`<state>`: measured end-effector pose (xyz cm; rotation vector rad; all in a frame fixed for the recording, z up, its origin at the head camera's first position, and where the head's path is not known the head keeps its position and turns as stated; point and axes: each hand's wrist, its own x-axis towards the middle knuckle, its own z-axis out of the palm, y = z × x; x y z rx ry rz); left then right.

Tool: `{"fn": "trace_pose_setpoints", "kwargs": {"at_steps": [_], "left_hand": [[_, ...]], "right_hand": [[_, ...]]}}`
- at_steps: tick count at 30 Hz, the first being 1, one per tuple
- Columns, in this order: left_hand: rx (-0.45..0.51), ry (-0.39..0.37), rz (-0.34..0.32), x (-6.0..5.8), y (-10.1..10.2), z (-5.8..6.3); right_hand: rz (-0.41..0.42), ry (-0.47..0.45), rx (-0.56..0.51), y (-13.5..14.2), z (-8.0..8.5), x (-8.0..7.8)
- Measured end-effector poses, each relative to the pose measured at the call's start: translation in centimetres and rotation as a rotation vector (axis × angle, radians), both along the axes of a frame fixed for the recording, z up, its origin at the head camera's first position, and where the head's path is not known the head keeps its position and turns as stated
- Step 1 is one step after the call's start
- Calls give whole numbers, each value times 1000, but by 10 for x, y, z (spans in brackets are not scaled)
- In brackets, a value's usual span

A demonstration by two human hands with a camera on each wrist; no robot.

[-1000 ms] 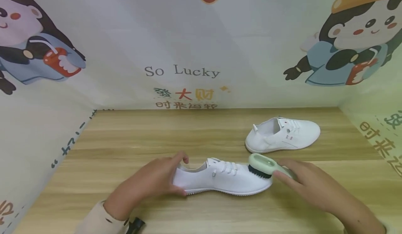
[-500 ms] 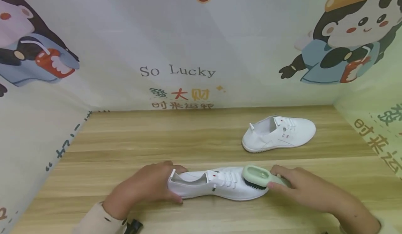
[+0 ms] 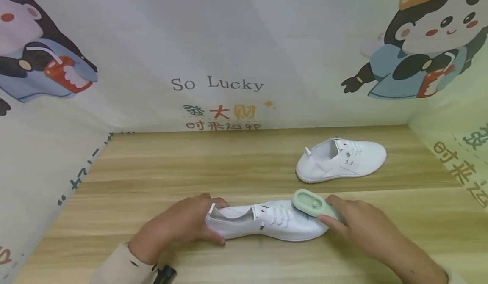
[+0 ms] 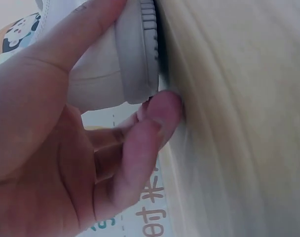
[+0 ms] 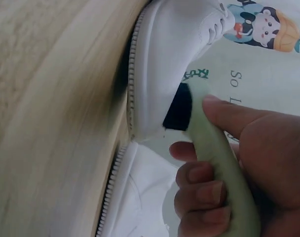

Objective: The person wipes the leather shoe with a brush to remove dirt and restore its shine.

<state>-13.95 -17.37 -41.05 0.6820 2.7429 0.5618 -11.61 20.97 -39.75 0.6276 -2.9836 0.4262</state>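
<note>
A white lace-up shoe (image 3: pixel 244 224) lies in front of me, toe to the right. My left hand (image 3: pixel 184 220) grips its heel, the thumb on the near side and the fingers round the back. In the left wrist view the heel's grey-white sole (image 4: pixel 140 59) sits between thumb and fingers. My right hand (image 3: pixel 366 224) holds a pale green shoe brush (image 3: pixel 310 202) by its handle. In the right wrist view the brush's black bristles (image 5: pixel 179 108) meet the toe's upper. The fingers curl round the handle, with the thumb along its back.
Behind and to the right stands the second white shoe (image 3: pixel 343 161), upright, toe to the right. The wooden tabletop (image 3: pixel 171 157) ends at a pale printed backdrop (image 3: pixel 305 85) at the back and sides. A small black object (image 3: pixel 165 273) shows by the left sleeve.
The held shoe has rolled so its opening now shows more. The brush has shifted over the toe and tilted, hiding most of its bristles in the head view. Both hands keep their hold.
</note>
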Motion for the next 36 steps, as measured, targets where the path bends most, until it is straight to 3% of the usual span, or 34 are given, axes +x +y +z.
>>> {"fn": "trace_pose_setpoints", "kwargs": {"at_steps": [4, 13, 36], "left_hand": [[29, -57, -14, -1, -2, -1], [69, -142, -4, 0, -4, -1], [75, -106, -40, -6, -5, -3]], "right_hand": [[-38, -51, 47, 9, 4, -1], [45, -104, 74, 21, 13, 3], [183, -26, 61, 19, 20, 13]]}}
